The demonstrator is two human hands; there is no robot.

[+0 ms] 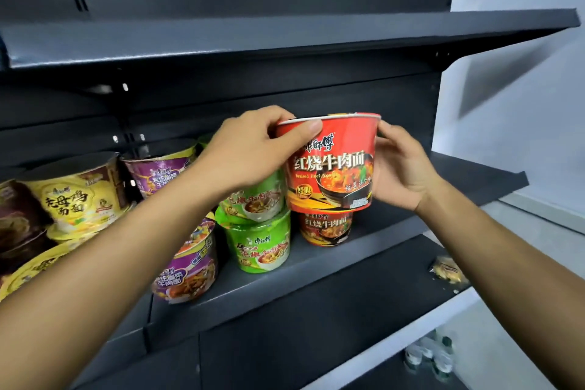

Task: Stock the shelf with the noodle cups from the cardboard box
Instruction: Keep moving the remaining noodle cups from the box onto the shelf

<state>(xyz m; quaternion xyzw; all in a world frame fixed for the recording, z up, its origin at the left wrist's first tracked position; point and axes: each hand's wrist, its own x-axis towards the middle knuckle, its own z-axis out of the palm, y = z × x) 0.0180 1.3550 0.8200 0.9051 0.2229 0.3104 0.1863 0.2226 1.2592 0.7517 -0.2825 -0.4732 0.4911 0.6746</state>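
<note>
Both hands, left hand [253,152] and right hand [402,168], grip the upright red braised-beef noodle cup [332,165], white-rimmed, atop another red cup [326,226] on the shelf [316,266].

A red noodle cup [330,165], upright and sealed, sits between the two hands on top of a second red cup [326,226] on the dark shelf [316,266]. Under the left hand [250,155] stand two stacked green cups [262,241]; further left are purple cups [186,266] and yellow cups [76,196].
</note>
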